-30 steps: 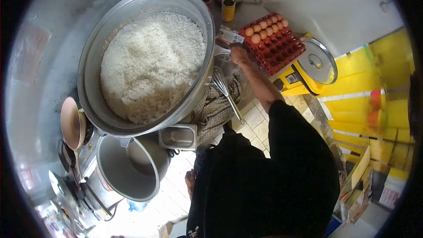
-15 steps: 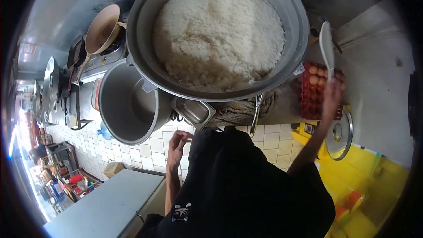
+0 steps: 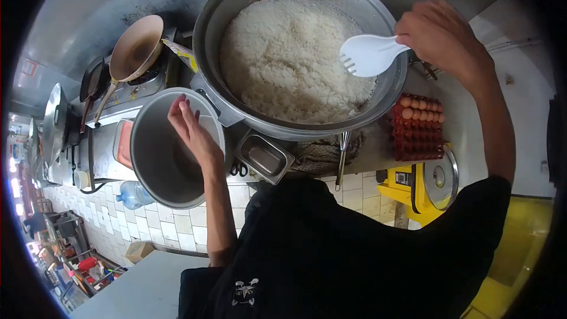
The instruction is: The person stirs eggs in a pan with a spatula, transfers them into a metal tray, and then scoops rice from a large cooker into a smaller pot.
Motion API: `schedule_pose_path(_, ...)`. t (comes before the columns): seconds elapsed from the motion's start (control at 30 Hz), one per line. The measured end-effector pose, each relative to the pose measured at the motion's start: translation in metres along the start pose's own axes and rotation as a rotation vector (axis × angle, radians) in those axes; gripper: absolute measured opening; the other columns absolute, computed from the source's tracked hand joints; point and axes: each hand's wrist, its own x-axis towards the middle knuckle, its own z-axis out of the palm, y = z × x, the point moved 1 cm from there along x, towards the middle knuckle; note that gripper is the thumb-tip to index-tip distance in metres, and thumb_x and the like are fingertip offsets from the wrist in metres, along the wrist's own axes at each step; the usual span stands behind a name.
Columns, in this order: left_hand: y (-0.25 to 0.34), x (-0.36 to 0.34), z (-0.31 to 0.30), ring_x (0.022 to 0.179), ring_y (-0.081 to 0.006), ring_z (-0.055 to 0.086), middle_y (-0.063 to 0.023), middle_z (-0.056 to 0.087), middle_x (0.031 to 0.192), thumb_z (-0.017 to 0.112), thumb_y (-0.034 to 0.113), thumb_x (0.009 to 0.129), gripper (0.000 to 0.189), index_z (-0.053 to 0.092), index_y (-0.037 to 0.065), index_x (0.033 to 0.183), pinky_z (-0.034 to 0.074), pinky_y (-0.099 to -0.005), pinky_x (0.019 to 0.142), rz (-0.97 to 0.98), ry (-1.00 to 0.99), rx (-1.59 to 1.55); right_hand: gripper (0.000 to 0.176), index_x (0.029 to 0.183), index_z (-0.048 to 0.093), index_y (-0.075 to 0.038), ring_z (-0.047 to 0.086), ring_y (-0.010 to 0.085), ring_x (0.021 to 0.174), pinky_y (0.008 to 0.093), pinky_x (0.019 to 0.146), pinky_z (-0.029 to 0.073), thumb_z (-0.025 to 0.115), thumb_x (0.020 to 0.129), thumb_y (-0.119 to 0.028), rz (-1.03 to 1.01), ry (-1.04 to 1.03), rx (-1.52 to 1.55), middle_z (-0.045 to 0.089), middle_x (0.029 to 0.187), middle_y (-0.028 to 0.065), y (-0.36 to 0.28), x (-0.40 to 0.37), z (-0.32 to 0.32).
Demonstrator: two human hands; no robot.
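Note:
My right hand [image 3: 434,35] grips the handle of a white plastic rice paddle [image 3: 367,54] with a toothed edge. The paddle's head hangs over the right side of cooked white rice [image 3: 289,53], which fills a wide metal pot [image 3: 204,53] at the top of the view. Whether the paddle touches the rice is hard to tell. Over the mouth of a deep grey pot [image 3: 155,142], at the left of the rice pot, my left hand [image 3: 194,130] is raised with its fingers stretched out and nothing in it. No rice shows inside the deep pot.
A metal pan [image 3: 267,156] and a whisk [image 3: 342,156] lie near the front edge. Red egg trays [image 3: 416,139] with several eggs [image 3: 422,109] stand at right, above a round lid [image 3: 439,180]. A frying pan [image 3: 139,47] sits on the stove at left.
My right hand has swung the rice paddle from beside the eggs up and left over the rice. My left hand has risen from near my body to above the deep pot.

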Motion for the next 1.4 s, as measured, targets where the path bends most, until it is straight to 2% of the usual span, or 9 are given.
schedule_pose_path(0.07,-0.011,0.009,0.010,0.124,-0.0205,0.047,-0.0101,0.050,0.129,0.042,0.040,0.105,0.041,0.048,0.007,0.128,0.037,-0.0361,0.102,-0.114,-0.015,-0.171,0.009,0.081,0.070,-0.006,0.063,0.0319,0.090,0.0424,0.086,0.048,0.065,0.084,-0.014,-0.073,-0.017,-0.040,0.066,0.082,0.0132,-0.007,0.008,0.005)
schedule_pose_path(0.13,-0.015,0.009,0.023,0.119,-0.0194,0.047,-0.0089,0.050,0.126,0.039,0.045,0.105,0.046,0.046,0.007,0.131,0.037,-0.0342,0.101,-0.243,-0.035,-0.303,0.009,0.077,0.069,-0.005,0.063,0.0323,0.091,0.0423,0.086,0.048,0.067,0.081,-0.013,-0.094,-0.206,-0.112,0.066,0.084,0.0135,-0.025,0.022,0.008)
schedule_pose_path(0.27,-0.016,-0.001,0.032,0.117,-0.0195,0.047,-0.0100,0.049,0.127,0.036,0.047,0.105,0.051,0.043,0.007,0.136,0.038,-0.0343,0.101,-0.293,0.037,-0.259,0.009,0.078,0.071,-0.005,0.063,0.0322,0.092,0.0421,0.087,0.048,0.068,0.081,-0.013,-0.040,-0.472,-0.091,0.065,0.086,0.0133,-0.027,0.029,0.022)
schedule_pose_path(0.47,-0.018,0.011,0.032,0.121,-0.0227,0.048,-0.0142,0.051,0.131,0.030,0.044,0.106,0.052,0.044,0.001,0.132,0.034,-0.0383,0.107,-0.173,0.024,-0.389,0.012,0.085,0.074,-0.008,0.062,0.0315,0.095,0.0424,0.091,0.046,0.066,0.085,-0.016,-0.005,-0.450,0.123,0.065,0.086,0.0146,-0.014,0.017,0.066)
schedule_pose_path(0.77,-0.004,0.029,0.037,0.126,-0.0245,0.045,-0.0175,0.052,0.131,0.025,0.044,0.107,0.054,0.048,-0.001,0.126,0.030,-0.0382,0.110,0.050,0.025,-0.341,0.014,0.090,0.075,-0.009,0.064,0.0320,0.089,0.0435,0.083,0.048,0.067,0.086,-0.020,0.062,-0.753,0.322,0.067,0.082,0.0176,-0.013,0.037,0.087)
schedule_pose_path(0.97,-0.005,0.026,0.036,0.125,-0.0243,0.046,-0.0157,0.053,0.131,0.029,0.045,0.106,0.054,0.050,-0.001,0.125,0.029,-0.0390,0.111,-0.013,0.050,-0.300,0.019,0.086,0.075,-0.009,0.064,0.0338,0.085,0.0434,0.079,0.048,0.065,0.087,-0.025,-0.028,-0.595,0.335,0.068,0.081,0.0165,-0.009,0.030,0.099)
schedule_pose_path(1.1,-0.009,0.027,0.028,0.121,-0.0226,0.049,-0.0112,0.059,0.121,0.032,0.039,0.105,0.047,0.056,0.002,0.122,0.030,-0.0370,0.109,-0.005,0.071,-0.132,0.021,0.077,0.070,-0.007,0.064,0.0395,0.077,0.0487,0.072,0.050,0.060,0.087,-0.023,-0.125,-0.574,0.262,0.066,0.080,0.0194,-0.005,0.029,0.107)
schedule_pose_path(1.23,-0.006,0.022,0.030,0.091,-0.0144,0.047,-0.0024,0.054,0.095,0.035,0.036,0.106,0.040,0.059,0.003,0.103,0.038,-0.0306,0.088,-0.019,0.155,-0.204,0.014,0.079,0.072,-0.008,0.066,0.0372,0.078,0.0475,0.073,0.051,0.066,0.081,-0.021,-0.043,-0.647,0.257,0.067,0.081,0.0185,-0.001,0.025,0.114)
schedule_pose_path(1.4,-0.038,0.025,0.023,0.092,-0.0128,0.053,-0.0057,0.058,0.096,0.044,0.031,0.105,0.031,0.059,0.004,0.105,0.044,-0.0288,0.084,-0.052,0.046,-0.213,0.021,0.079,0.074,-0.007,0.067,0.0372,0.075,0.0444,0.074,0.053,0.072,0.075,-0.027,-0.083,-0.573,0.312,0.068,0.078,0.0196,0.018,0.023,0.138)
